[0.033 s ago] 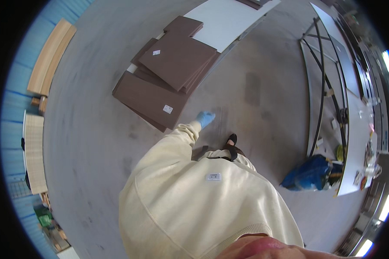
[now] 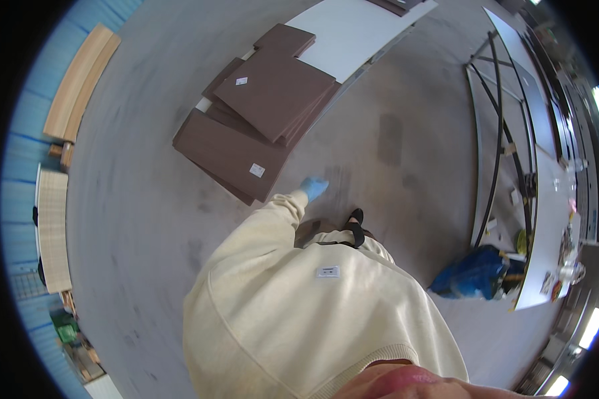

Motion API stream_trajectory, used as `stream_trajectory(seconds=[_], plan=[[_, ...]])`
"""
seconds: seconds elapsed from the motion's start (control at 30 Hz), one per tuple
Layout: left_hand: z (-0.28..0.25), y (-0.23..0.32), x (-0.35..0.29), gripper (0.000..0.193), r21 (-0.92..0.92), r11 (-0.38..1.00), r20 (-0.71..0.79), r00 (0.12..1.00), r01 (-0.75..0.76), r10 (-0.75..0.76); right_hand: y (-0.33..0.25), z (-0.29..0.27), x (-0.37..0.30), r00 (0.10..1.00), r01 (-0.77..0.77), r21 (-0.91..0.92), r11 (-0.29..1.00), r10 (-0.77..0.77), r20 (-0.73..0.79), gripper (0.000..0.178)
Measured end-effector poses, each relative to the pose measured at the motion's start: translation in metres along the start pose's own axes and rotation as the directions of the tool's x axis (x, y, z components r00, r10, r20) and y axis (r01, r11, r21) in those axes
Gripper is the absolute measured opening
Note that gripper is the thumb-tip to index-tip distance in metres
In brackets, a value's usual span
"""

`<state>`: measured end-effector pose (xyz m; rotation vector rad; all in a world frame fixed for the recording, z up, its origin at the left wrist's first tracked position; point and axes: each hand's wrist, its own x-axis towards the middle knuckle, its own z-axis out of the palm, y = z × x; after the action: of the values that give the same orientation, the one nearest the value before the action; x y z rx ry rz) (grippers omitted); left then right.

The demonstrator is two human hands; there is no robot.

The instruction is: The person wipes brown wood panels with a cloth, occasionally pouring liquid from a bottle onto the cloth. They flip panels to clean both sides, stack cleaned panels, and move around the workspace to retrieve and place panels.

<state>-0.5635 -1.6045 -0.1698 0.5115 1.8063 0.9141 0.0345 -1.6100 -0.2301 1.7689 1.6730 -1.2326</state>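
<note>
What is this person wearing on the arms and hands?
The left arm is covered by a loose, cream-coloured sweatshirt sleeve with a ribbed cuff. The left hand wears a light blue glove. A small white label sits on the sweatshirt's front. The right hand is out of view.

One hand (image 2: 313, 187) shows, in a blue glove, reaching from a cream sleeve; no second hand is in view.

Just beyond that hand lies one heap of dark brown boards (image 2: 259, 113) on the floor. At least four boards can be told apart in it: one long board at the bottom nearest the hand, one broad square board on top, one smaller board at the far end, and edges of others between them, too overlapped to count surely. Two small white labels show on the brown boards.

One white panel (image 2: 353, 33) lies beyond the heap.

One blue bag (image 2: 472, 272) sits right of the hand, beside one long worktop (image 2: 546, 219).

Left of the heap stand two pale wooden stacks (image 2: 80, 80).
</note>
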Motion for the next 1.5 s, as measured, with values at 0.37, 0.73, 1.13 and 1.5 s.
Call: stream_trajectory(seconds=[0.37,0.73,1.13,1.5], plan=[[-0.087,-0.081,0.047,0.024,-0.537,0.576,-0.120,0.619,0.617,-0.776,-0.367,-0.422,0.312,0.883,0.363,0.177,0.915,-0.277,-0.377,0.035],[-0.124,0.137,0.261,0.026,-0.663,0.707,-0.229,0.833,0.245,-0.504,-0.606,-0.390,0.406,0.897,0.441,-0.187,0.878,-0.420,0.140,0.042],[-0.089,0.191,0.349,0.026,-0.849,0.470,-0.263,0.577,0.242,-0.773,-0.860,-0.512,0.623,0.914,0.391,-0.592,0.705,-0.225,0.337,0.057],[-0.015,0.255,0.443,0.042,-0.932,0.354,-0.356,0.391,-0.081,-0.849,-1.179,-0.500,0.687,0.734,0.624,-0.745,0.235,-0.503,0.456,0.058]])
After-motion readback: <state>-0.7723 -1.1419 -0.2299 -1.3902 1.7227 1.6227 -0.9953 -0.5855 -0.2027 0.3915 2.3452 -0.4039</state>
